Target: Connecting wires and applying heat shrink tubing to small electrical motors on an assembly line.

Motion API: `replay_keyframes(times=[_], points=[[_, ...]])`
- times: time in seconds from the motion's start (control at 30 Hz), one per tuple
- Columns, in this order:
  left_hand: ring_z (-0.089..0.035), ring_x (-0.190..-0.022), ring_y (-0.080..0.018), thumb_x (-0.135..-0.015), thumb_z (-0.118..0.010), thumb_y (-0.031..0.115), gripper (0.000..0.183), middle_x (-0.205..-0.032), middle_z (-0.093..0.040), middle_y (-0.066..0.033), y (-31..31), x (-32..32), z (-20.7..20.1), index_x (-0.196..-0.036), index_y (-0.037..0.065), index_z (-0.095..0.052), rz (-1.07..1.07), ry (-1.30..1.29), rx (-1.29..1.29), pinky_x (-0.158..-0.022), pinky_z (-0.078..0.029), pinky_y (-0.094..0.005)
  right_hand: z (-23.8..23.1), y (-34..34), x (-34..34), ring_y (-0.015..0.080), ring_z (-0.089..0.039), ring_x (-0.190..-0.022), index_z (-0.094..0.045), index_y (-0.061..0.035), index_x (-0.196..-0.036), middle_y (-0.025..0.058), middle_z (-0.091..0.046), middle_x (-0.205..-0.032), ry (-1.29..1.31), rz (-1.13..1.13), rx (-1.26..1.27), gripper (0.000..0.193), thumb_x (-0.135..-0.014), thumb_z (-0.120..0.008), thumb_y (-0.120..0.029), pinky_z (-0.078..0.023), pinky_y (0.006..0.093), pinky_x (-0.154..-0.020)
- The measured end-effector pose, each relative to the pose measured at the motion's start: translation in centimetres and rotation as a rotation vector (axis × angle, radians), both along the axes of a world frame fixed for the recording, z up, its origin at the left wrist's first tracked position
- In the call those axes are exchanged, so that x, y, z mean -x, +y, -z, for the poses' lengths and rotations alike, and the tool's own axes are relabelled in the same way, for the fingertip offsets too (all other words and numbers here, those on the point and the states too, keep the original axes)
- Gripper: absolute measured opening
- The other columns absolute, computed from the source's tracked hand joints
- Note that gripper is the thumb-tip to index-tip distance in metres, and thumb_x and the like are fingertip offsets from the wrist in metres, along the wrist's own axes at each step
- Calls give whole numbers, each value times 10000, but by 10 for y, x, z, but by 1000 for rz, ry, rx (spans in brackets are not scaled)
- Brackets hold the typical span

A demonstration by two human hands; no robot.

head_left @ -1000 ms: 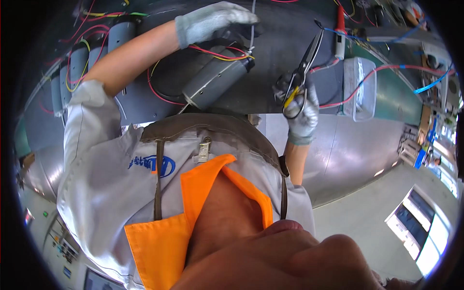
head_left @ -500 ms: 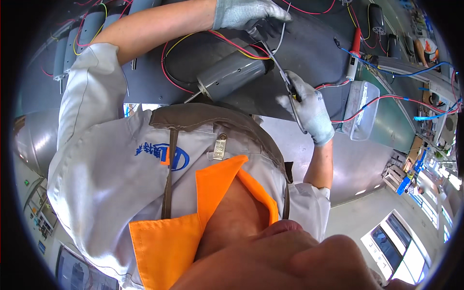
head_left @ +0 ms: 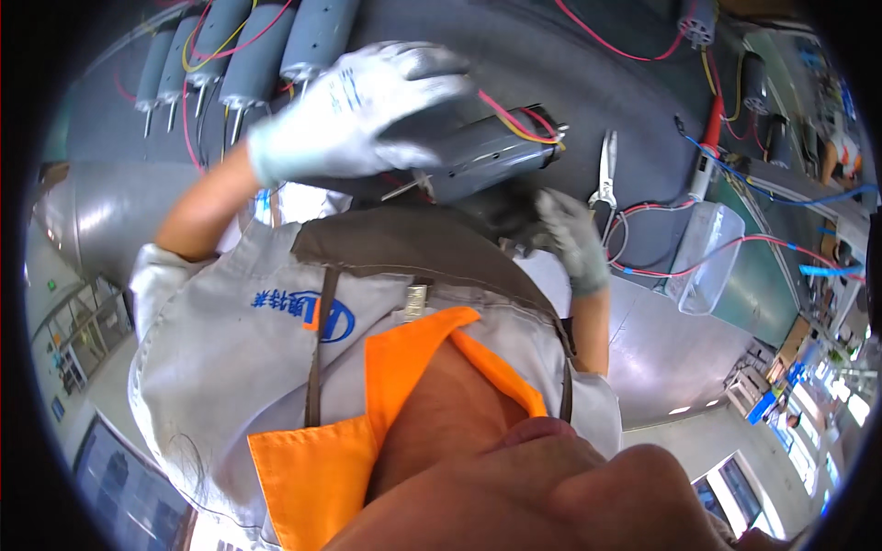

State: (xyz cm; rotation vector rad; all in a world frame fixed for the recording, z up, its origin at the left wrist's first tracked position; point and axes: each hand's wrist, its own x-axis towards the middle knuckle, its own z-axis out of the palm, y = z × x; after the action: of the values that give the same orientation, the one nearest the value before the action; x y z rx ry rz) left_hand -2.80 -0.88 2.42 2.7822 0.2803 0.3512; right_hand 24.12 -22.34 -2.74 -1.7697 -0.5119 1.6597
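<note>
A grey cylindrical motor (head_left: 487, 158) lies on the dark bench top in front of me, its shaft pointing left. Red and yellow wires come off its right end. My left hand (head_left: 363, 115), in a white glove, is at the motor's left end with thumb and fingers apart, nothing seen between them. Beside the motor's lower right is my gloved right hand (head_left: 571, 241), its dark palm side turned inward. Motion blurs its fingers, so whether it holds anything is unclear. A pair of scissors (head_left: 605, 174) lies on the bench just past this hand, blades pointing away.
Several more grey motors (head_left: 257, 60) with wires stand at the far left. To the right lie a red-and-white pen-shaped tool (head_left: 710, 142) with a cable, and a clear plastic tray (head_left: 712, 266). Red and blue cables cross the right side. Another person (head_left: 841, 156) is at the far right.
The scissors have left my right hand and now lie on the bench. My left hand has come nearer and opened over the motor's shaft end. The right hand has moved closer to my body.
</note>
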Motion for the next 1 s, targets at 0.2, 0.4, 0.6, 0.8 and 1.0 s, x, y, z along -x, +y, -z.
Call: replay_keyframes(times=[0.2, 0.4, 0.6, 0.8, 1.0], points=[[-459, -1305, -451, -822, -747, 373, 772, -1388, -505, -244, -23, -72, 76, -1444, 25, -450, -304, -379, 299, -1095, -389, -494, 19, 90, 11, 114, -633, -678, -678, 8, -1097, 55, -675, -812, 45, -19, -307, 340, -969, -659, -307, -521, 285, -600], [-573, -1216, -428, -911, -594, 588, 776, -1283, -589, -324, 168, -176, 125, -1382, -25, -526, -972, -485, 32, -1002, -465, -461, 31, 258, -37, 356, -706, -910, -715, -19, -1080, 215, -725, -975, -941, 74, -670, 445, -846, -669, -395, -553, 423, -814], [-650, -905, -162, -970, -587, 210, 262, -978, -700, -57, 267, -156, 110, -1079, 1, -700, -712, -709, 1239, -847, -515, -298, 24, 123, -73, 395, -674, -1025, -685, 17, -1131, 253, -683, -1125, -857, 402, -970, 413, -843, -693, -279, -544, 422, -895], [-601, -947, -110, -1021, -537, 203, 242, -1034, -638, -13, 70, -77, 83, -1197, 51, -604, -500, -725, 1312, -866, -498, -297, -18, -7, -169, 147, -602, -789, -394, 43, -1434, 91, -659, -929, -1035, 1183, -764, 689, -826, -709, -36, -526, 281, -714], [-590, -861, -123, -989, -604, 273, 267, -981, -593, -22, -42, -65, 64, -1169, 76, -590, -306, -297, 1756, -807, -511, -280, -44, 61, -200, 126, -672, -624, -704, -14, -1031, 84, -706, -826, -672, 565, -635, 210, -889, -733, -167, -539, 259, -509]])
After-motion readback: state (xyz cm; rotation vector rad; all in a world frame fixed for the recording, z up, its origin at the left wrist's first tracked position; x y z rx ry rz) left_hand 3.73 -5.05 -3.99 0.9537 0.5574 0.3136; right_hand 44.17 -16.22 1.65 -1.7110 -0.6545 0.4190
